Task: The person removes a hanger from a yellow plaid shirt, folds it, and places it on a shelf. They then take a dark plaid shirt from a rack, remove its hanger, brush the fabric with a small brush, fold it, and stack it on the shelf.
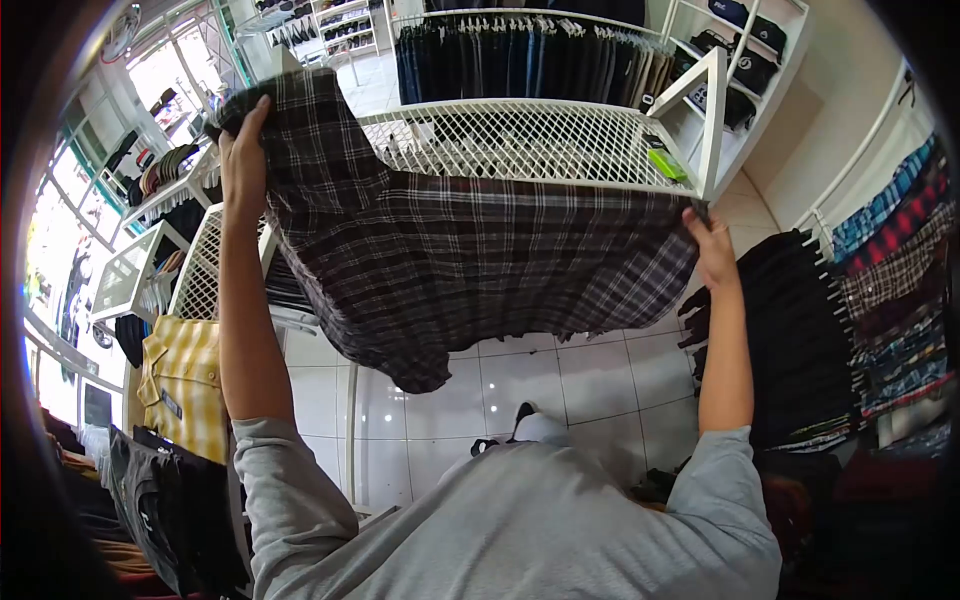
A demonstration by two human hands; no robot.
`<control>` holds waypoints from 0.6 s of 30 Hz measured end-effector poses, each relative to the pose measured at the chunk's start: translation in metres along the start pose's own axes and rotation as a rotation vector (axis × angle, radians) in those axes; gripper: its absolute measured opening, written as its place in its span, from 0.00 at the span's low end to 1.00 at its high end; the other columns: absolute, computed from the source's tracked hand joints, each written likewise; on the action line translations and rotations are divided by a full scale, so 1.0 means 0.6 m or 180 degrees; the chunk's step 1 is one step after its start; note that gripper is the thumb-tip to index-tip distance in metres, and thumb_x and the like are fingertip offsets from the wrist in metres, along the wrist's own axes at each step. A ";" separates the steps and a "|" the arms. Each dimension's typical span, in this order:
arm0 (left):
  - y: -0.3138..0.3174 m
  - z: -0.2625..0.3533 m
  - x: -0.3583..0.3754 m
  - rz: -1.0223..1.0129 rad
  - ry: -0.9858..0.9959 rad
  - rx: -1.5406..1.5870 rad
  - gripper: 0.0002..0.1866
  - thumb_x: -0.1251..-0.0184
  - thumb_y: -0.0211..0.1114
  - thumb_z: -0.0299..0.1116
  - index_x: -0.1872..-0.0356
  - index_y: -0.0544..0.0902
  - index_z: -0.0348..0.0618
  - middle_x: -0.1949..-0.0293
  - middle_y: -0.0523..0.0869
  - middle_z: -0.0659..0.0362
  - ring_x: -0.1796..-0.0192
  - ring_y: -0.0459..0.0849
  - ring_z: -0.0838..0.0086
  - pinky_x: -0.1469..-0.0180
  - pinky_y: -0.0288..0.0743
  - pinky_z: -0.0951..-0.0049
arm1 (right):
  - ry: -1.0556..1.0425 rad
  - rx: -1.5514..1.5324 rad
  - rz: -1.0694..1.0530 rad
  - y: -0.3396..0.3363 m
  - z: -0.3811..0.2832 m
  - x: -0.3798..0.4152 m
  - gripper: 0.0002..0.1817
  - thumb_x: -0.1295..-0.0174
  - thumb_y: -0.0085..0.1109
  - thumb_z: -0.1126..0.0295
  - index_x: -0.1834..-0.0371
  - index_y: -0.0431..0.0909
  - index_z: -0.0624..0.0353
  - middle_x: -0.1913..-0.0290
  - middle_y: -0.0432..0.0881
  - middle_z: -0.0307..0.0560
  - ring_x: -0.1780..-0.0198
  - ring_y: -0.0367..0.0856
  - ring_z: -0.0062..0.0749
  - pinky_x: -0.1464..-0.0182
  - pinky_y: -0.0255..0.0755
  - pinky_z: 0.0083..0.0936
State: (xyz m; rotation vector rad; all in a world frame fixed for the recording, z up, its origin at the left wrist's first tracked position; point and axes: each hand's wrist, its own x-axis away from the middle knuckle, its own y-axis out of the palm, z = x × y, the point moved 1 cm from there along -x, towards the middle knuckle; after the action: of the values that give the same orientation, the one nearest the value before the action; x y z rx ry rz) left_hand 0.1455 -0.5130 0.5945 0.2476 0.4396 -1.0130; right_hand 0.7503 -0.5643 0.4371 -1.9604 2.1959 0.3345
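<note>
A dark plaid shirt point(470, 250) with thin white lines is stretched sideways in the air between my two hands. My left hand point(243, 155) grips it near a sleeve at the upper left, thumb on the near side, the other fingers hidden behind the cloth. At the far right, my right hand point(711, 245) pinches the shirt's edge. The lower part of the cloth hangs loose above the tiled floor. Just behind the shirt is a white mesh-topped rack point(520, 140), partly covered by it.
A bright green packet point(666, 165) lies on the mesh top's right end. Hanging trousers point(530, 60) line the back. Dark garments point(780, 340) and plaid shirts point(895, 280) hang at right. On the left are a yellow checked shirt point(185, 385) and dark clothes point(170, 500).
</note>
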 end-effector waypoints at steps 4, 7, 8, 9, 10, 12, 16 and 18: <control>0.008 -0.069 -0.037 0.0602 0.0791 -0.1017 0.22 0.26 0.54 0.47 0.45 0.84 0.41 0.56 0.77 0.41 0.47 0.76 0.53 0.39 0.65 0.57 | -0.0400 0.0648 0.0422 0.005 -0.053 -0.061 0.14 0.30 0.67 0.58 0.57 0.87 0.60 0.62 0.86 0.32 0.59 0.77 0.13 0.52 0.69 0.17; 0.025 -0.088 -0.064 0.1112 0.1572 -0.1968 0.20 0.26 0.57 0.42 0.49 0.84 0.34 0.56 0.81 0.40 0.52 0.79 0.56 0.45 0.70 0.58 | -0.0627 0.0955 0.0659 0.011 -0.066 -0.084 0.16 0.29 0.66 0.58 0.60 0.86 0.62 0.66 0.82 0.30 0.63 0.72 0.15 0.56 0.67 0.17; 0.035 -0.069 -0.061 0.1139 0.1580 -0.1973 0.20 0.26 0.57 0.42 0.49 0.84 0.34 0.56 0.81 0.40 0.52 0.79 0.56 0.45 0.70 0.58 | -0.0731 0.1120 0.0834 0.019 -0.075 -0.087 0.16 0.29 0.66 0.59 0.61 0.85 0.64 0.67 0.81 0.30 0.64 0.70 0.15 0.57 0.66 0.17; 0.044 -0.040 -0.047 0.1029 0.1259 -0.1735 0.19 0.25 0.58 0.40 0.51 0.85 0.33 0.58 0.84 0.42 0.55 0.81 0.58 0.48 0.72 0.59 | -0.0940 0.1159 0.0933 0.024 -0.077 -0.091 0.17 0.28 0.65 0.60 0.62 0.84 0.67 0.68 0.80 0.31 0.64 0.70 0.16 0.57 0.66 0.18; 0.053 -0.028 -0.032 0.0907 0.0924 -0.1503 0.17 0.25 0.60 0.39 0.52 0.85 0.32 0.60 0.86 0.44 0.59 0.83 0.60 0.51 0.74 0.60 | -0.0938 0.1158 0.0913 0.027 -0.072 -0.093 0.17 0.28 0.65 0.60 0.62 0.84 0.67 0.68 0.80 0.31 0.64 0.70 0.16 0.57 0.66 0.18; 0.075 -0.052 -0.004 0.0952 0.1349 -0.1187 0.17 0.24 0.61 0.40 0.54 0.86 0.32 0.63 0.89 0.48 0.62 0.85 0.64 0.53 0.75 0.63 | -0.1017 0.1377 0.1065 0.026 -0.062 -0.094 0.17 0.28 0.65 0.60 0.60 0.84 0.68 0.69 0.80 0.33 0.64 0.70 0.16 0.58 0.67 0.19; 0.115 -0.120 0.058 0.2106 0.1155 -0.0704 0.15 0.24 0.63 0.36 0.55 0.87 0.30 0.58 0.90 0.51 0.59 0.87 0.67 0.54 0.77 0.67 | -0.1378 0.1258 0.1380 0.041 -0.023 -0.100 0.15 0.27 0.63 0.62 0.56 0.84 0.67 0.67 0.83 0.37 0.62 0.74 0.18 0.55 0.70 0.21; 0.122 -0.127 0.052 0.2377 0.1293 -0.0889 0.14 0.24 0.63 0.34 0.55 0.87 0.30 0.57 0.91 0.51 0.58 0.88 0.67 0.54 0.77 0.67 | -0.1260 0.1226 0.1422 0.042 -0.009 -0.109 0.15 0.26 0.60 0.63 0.54 0.84 0.67 0.65 0.85 0.39 0.61 0.77 0.21 0.53 0.71 0.23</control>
State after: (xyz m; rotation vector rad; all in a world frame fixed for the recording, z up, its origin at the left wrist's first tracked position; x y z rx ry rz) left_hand 0.2040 -0.4690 0.5124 0.3326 0.7754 -0.1582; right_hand 0.7329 -0.5010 0.4616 -1.0947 2.2010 0.2974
